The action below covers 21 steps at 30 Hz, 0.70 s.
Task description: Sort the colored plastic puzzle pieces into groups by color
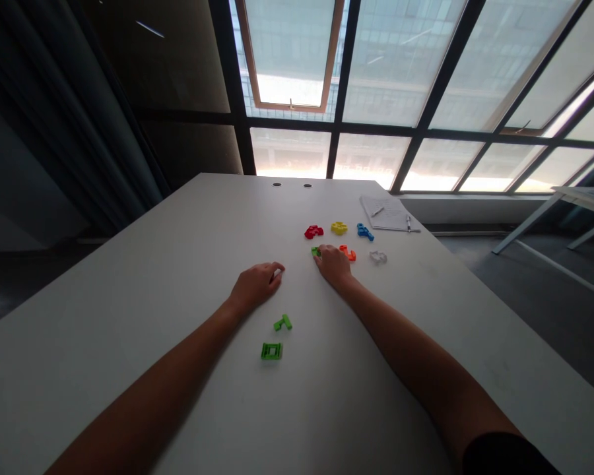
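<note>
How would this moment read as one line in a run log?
Right hand touching green plastic piece | left hand resting on white table | orange plastic piece beside right hand

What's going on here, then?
A person is working at a white table with bare hands. The right hand has its fingertips on a small green plastic piece, beside an orange piece. The left hand rests nearer a green bent piece and a green square frame. Red, yellow, blue and clear pieces lie ahead, near a sheet of paper.
</note>
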Each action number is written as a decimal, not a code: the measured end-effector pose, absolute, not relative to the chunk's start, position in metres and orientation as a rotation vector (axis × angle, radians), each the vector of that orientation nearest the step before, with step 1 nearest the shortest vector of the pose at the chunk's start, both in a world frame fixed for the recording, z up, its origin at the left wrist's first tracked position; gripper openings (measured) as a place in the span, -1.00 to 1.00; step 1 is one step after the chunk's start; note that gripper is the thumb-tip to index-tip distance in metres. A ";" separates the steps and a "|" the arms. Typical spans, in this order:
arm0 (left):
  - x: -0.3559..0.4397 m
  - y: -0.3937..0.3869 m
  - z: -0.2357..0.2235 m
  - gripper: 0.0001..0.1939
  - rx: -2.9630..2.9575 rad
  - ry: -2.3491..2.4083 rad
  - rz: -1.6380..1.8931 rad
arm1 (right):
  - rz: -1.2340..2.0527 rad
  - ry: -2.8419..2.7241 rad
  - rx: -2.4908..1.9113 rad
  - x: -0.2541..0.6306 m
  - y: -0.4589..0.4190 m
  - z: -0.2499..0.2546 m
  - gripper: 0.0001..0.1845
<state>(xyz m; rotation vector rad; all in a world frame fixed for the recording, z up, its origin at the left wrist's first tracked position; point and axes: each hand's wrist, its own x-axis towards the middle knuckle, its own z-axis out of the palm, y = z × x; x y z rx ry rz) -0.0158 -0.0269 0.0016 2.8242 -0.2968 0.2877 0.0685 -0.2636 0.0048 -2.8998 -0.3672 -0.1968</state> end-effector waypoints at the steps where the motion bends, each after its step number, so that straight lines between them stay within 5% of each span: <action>1: -0.016 -0.027 0.002 -0.67 2.824 -0.296 0.283 | -0.199 -0.369 -2.896 0.067 -0.264 0.006 -0.69; 8: -0.017 -0.027 0.002 -0.66 2.842 -0.308 0.284 | -0.238 -0.475 -2.844 0.035 -0.274 0.001 -0.62; 21: -0.017 -0.026 0.001 -0.66 2.828 -0.309 0.320 | -0.152 -1.641 -2.148 -0.053 -0.270 -0.001 -0.63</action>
